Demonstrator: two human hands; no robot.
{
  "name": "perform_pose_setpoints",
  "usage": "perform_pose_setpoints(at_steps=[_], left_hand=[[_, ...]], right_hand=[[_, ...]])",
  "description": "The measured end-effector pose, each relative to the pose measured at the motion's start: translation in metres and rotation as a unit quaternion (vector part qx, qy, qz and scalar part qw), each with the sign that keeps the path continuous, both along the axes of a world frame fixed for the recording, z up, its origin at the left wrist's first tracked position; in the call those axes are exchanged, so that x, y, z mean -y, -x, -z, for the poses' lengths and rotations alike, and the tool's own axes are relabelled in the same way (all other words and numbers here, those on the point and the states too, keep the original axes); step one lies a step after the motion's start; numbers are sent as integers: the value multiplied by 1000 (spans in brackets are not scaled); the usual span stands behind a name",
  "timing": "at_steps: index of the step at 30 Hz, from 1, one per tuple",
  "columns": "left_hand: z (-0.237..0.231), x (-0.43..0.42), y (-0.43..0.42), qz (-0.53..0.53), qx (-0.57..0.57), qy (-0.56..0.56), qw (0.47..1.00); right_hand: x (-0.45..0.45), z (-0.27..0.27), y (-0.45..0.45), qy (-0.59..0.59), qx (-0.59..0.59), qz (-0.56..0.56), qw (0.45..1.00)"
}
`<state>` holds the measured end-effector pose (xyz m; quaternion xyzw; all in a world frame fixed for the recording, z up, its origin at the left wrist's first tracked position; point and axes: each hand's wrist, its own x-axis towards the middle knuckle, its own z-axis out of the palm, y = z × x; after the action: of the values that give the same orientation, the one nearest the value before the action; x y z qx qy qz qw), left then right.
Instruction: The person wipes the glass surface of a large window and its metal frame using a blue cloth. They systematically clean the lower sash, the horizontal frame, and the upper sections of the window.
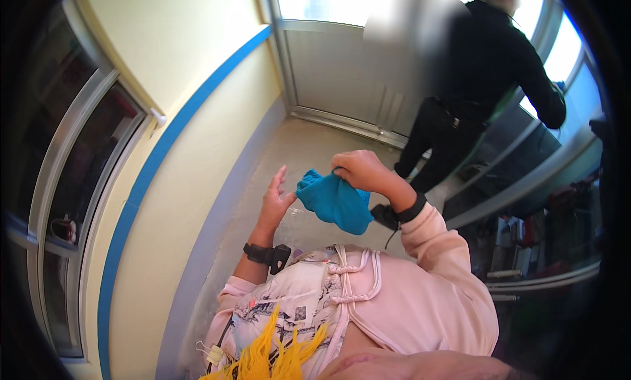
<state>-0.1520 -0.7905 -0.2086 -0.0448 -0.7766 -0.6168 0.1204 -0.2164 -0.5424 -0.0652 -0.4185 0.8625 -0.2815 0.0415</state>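
Observation:
A folded or bunched teal cloth (pixel 337 202) hangs in front of my body, above the floor. My right hand (pixel 357 169) pinches its upper right edge between thumb and fingers. At the cloth's left end is my left hand (pixel 279 197), with fingers raised and apart; the thumb tip is at the cloth's edge, and whether it presses on it I cannot tell. Black bands circle both wrists, the left one with a black device. Yellow fringe (pixel 276 353) hangs over the front of my pink and patterned clothes.
A person in dark clothes (pixel 473 69) stands at the upper right, reaching toward a window. A cream wall with a blue stripe (pixel 165 128) runs along the left beside a metal-framed window (pixel 74 148). Metal panels (pixel 340 69) close off the far side. Glass at the right shows several objects.

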Motion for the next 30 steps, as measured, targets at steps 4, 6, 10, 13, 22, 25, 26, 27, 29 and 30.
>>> perform_pose_setpoints(at_steps=[4, 6, 10, 13, 22, 25, 26, 27, 29, 30], left_hand=[[-41, 75, 17, 5, -150, 41, 988], [-52, 105, 15, -12, -146, 95, 985], [-52, 157, 18, 6, 97, -123, 988], [-46, 184, 15, -130, 71, -151, 977], [-74, 259, 32, -380, 21, -387, 840], [-99, 266, 67, -365, -54, -366, 854], [-110, 275, 72, -376, -26, -339, 862], [-119, 282, 77, -384, -11, -307, 871], [-134, 302, 82, -413, -1, -269, 870], [-139, 308, 83, -437, 6, -255, 863]], right_hand=[[119, -38, 47, 79, 15, -187, 979], [171, -45, 51, 167, 121, -312, 927], [250, -36, 80, 210, 205, -291, 910], [289, -16, 118, 255, 328, -163, 895], [397, 18, 145, 107, 99, -333, 931], [427, 10, 155, 88, 59, -343, 933], [442, 5, 165, 102, 73, -362, 924], [454, -2, 178, 109, 87, -380, 914], [481, -16, 200, 151, 76, -403, 900], [490, -22, 207, 185, 54, -405, 893]])
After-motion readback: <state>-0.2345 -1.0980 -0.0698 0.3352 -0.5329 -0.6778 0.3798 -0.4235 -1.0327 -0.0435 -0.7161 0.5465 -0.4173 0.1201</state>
